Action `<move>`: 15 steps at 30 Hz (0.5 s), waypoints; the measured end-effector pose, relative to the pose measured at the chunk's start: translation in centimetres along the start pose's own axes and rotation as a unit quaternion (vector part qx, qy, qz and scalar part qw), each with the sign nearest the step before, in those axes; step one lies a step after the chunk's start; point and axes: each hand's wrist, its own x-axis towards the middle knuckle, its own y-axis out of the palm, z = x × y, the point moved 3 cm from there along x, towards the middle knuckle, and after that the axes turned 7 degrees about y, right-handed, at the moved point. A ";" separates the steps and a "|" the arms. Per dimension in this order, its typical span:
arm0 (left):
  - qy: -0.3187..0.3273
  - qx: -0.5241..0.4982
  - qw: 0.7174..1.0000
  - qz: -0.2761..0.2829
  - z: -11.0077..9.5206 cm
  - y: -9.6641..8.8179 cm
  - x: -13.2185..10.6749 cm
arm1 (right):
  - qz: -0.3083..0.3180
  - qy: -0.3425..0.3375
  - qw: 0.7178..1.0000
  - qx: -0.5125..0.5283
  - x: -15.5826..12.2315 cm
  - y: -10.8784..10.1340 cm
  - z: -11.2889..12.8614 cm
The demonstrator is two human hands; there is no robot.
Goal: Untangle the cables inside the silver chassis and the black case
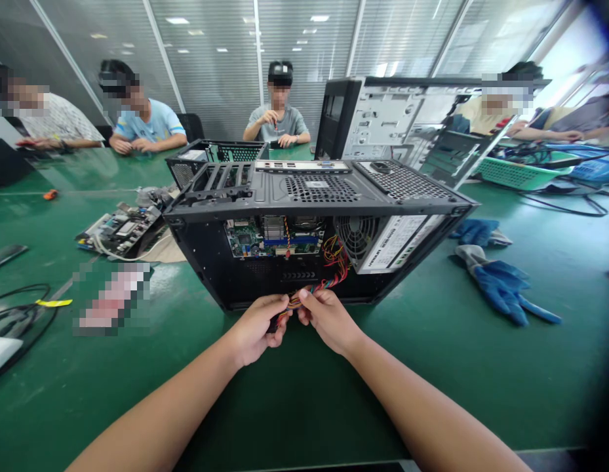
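A black computer case (314, 208) lies in front of me with its side open toward me. Inside it are a motherboard (245, 239) and a power supply (400, 244) with a fan grille. From the power supply a bundle of coloured cables (328, 283) runs out over the case's near edge. My left hand (262, 324) is closed around the cable ends, with dark connectors partly hidden in the fingers. Close beside it, my right hand (328, 318) pinches the same bundle between thumb and fingers.
Blue work gloves (501, 282) lie at right, near a green basket (523, 172) of cables. A loose circuit board (124, 229) and black cables (23, 308) are at left. Another open case (383, 121) stands behind. Several people sit around the green table (481, 380).
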 end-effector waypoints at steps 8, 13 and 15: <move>0.233 0.306 0.923 -0.023 -1.3 -0.3 -0.4 | -0.048 0.024 0.998 -0.015 0.1 -0.2 -0.3; 0.397 0.474 0.786 0.003 -1.9 -0.3 -0.6 | -0.073 0.049 0.996 0.024 0.1 -0.2 -0.3; 0.419 0.508 0.753 0.014 -1.5 -0.5 -0.4 | -0.086 0.057 0.994 0.025 0.0 -0.2 -0.2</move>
